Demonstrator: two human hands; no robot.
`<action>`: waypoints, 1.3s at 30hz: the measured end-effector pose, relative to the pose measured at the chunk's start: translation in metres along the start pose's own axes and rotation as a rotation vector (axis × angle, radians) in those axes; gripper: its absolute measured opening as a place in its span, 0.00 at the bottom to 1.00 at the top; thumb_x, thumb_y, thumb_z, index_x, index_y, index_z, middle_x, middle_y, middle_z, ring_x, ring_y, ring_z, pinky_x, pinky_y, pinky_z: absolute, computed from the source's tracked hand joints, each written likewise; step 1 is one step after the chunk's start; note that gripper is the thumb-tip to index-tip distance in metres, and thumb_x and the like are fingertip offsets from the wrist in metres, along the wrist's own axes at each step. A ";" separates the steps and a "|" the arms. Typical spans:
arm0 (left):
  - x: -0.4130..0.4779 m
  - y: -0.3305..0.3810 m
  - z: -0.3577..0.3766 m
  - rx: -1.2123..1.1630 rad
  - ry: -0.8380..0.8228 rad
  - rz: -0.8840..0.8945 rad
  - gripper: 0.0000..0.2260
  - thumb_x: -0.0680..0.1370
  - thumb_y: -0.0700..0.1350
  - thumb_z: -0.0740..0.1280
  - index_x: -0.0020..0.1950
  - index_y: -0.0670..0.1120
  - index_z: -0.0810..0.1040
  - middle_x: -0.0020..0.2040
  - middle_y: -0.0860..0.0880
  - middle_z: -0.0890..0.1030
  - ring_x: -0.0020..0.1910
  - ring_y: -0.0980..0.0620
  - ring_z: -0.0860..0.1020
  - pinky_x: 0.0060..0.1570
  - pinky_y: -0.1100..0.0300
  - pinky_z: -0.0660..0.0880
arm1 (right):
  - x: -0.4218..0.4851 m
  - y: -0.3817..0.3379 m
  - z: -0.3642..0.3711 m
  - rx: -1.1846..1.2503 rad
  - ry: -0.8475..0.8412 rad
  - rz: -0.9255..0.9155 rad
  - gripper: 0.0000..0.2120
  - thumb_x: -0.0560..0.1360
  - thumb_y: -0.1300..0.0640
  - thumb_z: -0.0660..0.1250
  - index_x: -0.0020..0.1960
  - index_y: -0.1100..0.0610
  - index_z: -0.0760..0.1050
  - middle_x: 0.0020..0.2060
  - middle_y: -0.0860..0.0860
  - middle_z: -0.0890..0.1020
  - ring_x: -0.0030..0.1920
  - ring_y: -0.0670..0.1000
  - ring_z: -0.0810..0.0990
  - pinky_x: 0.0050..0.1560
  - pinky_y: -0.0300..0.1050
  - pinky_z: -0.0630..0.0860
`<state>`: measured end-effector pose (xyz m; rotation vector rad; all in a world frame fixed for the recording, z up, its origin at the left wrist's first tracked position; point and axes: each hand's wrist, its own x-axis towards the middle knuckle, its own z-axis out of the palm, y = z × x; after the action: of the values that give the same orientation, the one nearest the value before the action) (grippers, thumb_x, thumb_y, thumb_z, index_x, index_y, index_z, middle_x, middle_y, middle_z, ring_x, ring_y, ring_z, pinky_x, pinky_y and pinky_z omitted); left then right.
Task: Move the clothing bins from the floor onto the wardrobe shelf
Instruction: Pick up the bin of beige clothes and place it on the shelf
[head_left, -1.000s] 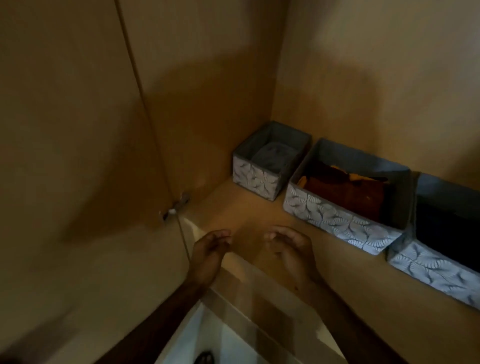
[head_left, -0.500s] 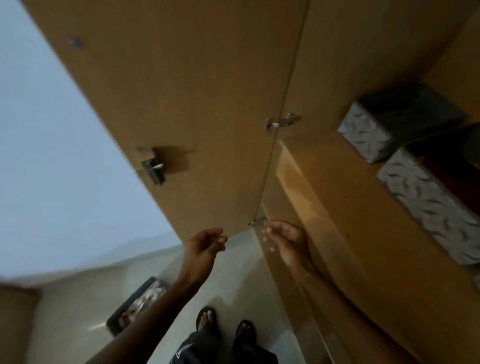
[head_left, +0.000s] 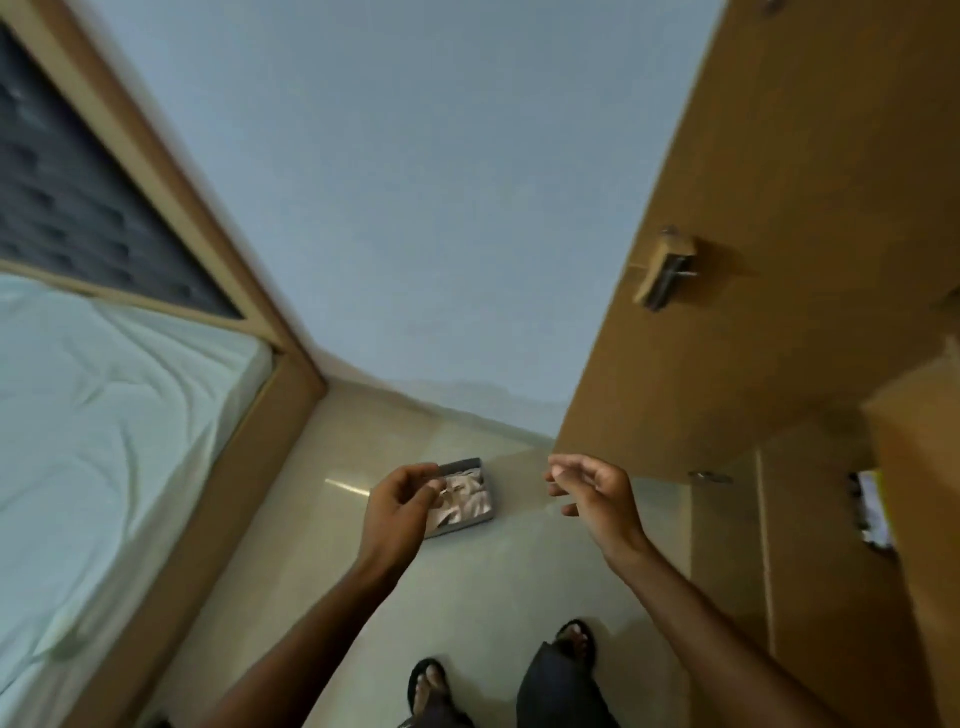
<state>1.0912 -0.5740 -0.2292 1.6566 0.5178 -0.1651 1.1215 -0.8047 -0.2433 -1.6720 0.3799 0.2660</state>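
One grey clothing bin (head_left: 470, 499) with pale folded cloth inside sits on the light floor near the wall. My left hand (head_left: 400, 506) hovers in the air in front of it with loosely curled fingers, covering the bin's left part and holding nothing. My right hand (head_left: 597, 496) hangs to the right of the bin, fingers relaxed and empty. Both hands are well above the floor. The wardrobe shelf with the other bins is out of sight.
The open wooden wardrobe door (head_left: 769, 218) with a metal latch (head_left: 665, 273) stands at the right. A bed (head_left: 104, 426) with a pale sheet and wooden frame fills the left. My feet in sandals (head_left: 431, 686) stand on the tiled floor.
My view has swung left and down, away from the shelf and its bins to the floor. The floor bin now lies between my hands, which stay empty.
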 end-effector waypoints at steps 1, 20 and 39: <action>0.002 -0.009 -0.018 0.014 0.030 -0.005 0.07 0.77 0.36 0.66 0.52 0.46 0.80 0.44 0.47 0.85 0.36 0.60 0.81 0.34 0.71 0.74 | 0.004 0.005 0.019 -0.008 -0.026 0.006 0.06 0.76 0.63 0.66 0.50 0.58 0.82 0.43 0.57 0.85 0.41 0.52 0.82 0.35 0.44 0.74; 0.234 -0.246 -0.039 0.251 0.179 -0.510 0.12 0.78 0.44 0.65 0.61 0.46 0.78 0.47 0.51 0.82 0.45 0.56 0.79 0.38 0.65 0.71 | 0.270 0.197 0.160 -0.389 -0.242 0.298 0.06 0.74 0.60 0.67 0.48 0.53 0.81 0.40 0.54 0.85 0.39 0.49 0.81 0.37 0.37 0.74; 0.439 -0.564 -0.024 0.744 -0.184 -0.585 0.24 0.69 0.57 0.64 0.64 0.53 0.72 0.66 0.42 0.74 0.65 0.39 0.72 0.57 0.47 0.75 | 0.443 0.536 0.219 -0.895 -0.373 0.254 0.25 0.75 0.56 0.69 0.71 0.58 0.70 0.67 0.59 0.73 0.67 0.58 0.72 0.63 0.45 0.69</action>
<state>1.2363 -0.4079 -0.9094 2.1244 0.8532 -1.0328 1.3247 -0.6874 -0.9332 -2.3768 0.1891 1.0366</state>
